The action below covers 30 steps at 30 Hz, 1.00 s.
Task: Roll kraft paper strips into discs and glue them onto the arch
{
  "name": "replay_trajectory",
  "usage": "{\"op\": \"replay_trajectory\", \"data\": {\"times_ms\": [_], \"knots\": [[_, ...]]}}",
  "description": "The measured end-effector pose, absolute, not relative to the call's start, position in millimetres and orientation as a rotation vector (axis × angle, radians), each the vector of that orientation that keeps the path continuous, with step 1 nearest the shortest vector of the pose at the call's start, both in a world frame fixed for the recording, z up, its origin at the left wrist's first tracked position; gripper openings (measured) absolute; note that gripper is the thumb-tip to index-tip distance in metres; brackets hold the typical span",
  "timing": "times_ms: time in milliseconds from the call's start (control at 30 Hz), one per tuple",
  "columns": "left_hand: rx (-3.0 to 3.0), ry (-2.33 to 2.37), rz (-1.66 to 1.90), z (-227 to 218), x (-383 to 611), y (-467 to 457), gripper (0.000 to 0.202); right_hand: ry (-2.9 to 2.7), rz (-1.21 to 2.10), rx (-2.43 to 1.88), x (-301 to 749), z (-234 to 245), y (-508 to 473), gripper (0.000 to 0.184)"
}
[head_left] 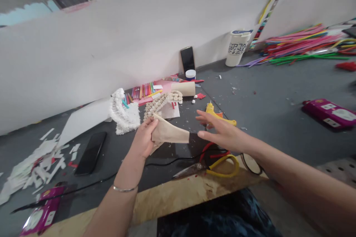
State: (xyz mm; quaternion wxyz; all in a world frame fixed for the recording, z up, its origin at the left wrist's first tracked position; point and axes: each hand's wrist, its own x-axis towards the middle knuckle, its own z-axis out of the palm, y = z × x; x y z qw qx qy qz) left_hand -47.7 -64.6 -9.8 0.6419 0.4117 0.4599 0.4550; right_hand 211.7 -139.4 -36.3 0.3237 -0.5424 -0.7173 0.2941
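Note:
My left hand grips a cream-coloured piece of paper or thin card at its left end, thumb on top. The piece curves out to the right over the dark table. Just beyond its right end hovers my right hand, fingers apart and nothing in it. A yellow glue gun lies close behind those fingers. Scissors with yellow and red handles rest near the table's front edge, below my right hand. Behind the cream piece stand a beige knobbly craft piece and a white fluffy one.
A black phone and paper scraps lie at left. One purple power strip sits front left, another at right. A black cord crosses in front. Farther back are a cup, pipe cleaners and a leaning phone.

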Motion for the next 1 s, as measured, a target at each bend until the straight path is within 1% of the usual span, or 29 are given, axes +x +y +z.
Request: {"op": "replay_trajectory", "data": {"times_ms": [67,167,200,267,300,367,467,533,600,667,767,867,1000], "knots": [[0.95,1.012,1.035,-10,-35,-69,0.031,-1.738,1.149,-1.281,202,-35,-122,0.054],[1.023,0.989,1.037,-16,-28,-75,0.034,-1.55,1.585,-1.075,189,-40,-107,0.058],[1.046,0.991,1.033,-19,-29,-76,0.035,-1.486,1.663,-1.032,186,-42,-105,0.057],[1.094,1.004,1.015,-26,-32,-77,0.037,-1.386,1.684,-0.996,183,-46,-101,0.048],[1.132,1.019,1.008,-29,-34,-77,0.037,-1.368,1.625,-1.007,183,-47,-100,0.042],[1.282,1.082,1.02,-33,-37,-77,0.032,-1.426,1.368,-1.092,186,-47,-97,0.031],[1.72,1.246,1.093,-35,-42,-79,0.019,-1.716,0.742,-1.202,196,-45,-96,0.017],[2.106,1.268,1.062,-37,-46,-81,0.012,-1.945,0.377,-1.157,205,-45,-98,0.014],[2.437,1.192,0.942,-43,-51,-84,0.013,-2.138,0.18,-1.081,213,-49,-103,0.018],[2.653,1.113,0.785,-52,-55,-89,0.018,-2.283,0.109,-1.055,219,-56,-107,0.028],[2.821,1.04,0.581,-65,-58,-94,0.018,-2.433,0.116,-1.06,226,-68,-112,0.04],[2.876,0.984,0.479,-71,-59,-96,0.018,-2.492,0.178,-1.081,227,-75,-112,0.044],[2.889,0.929,0.444,-72,-56,-97,0.022,-2.479,0.287,-1.117,226,-78,-111,0.046]]}}
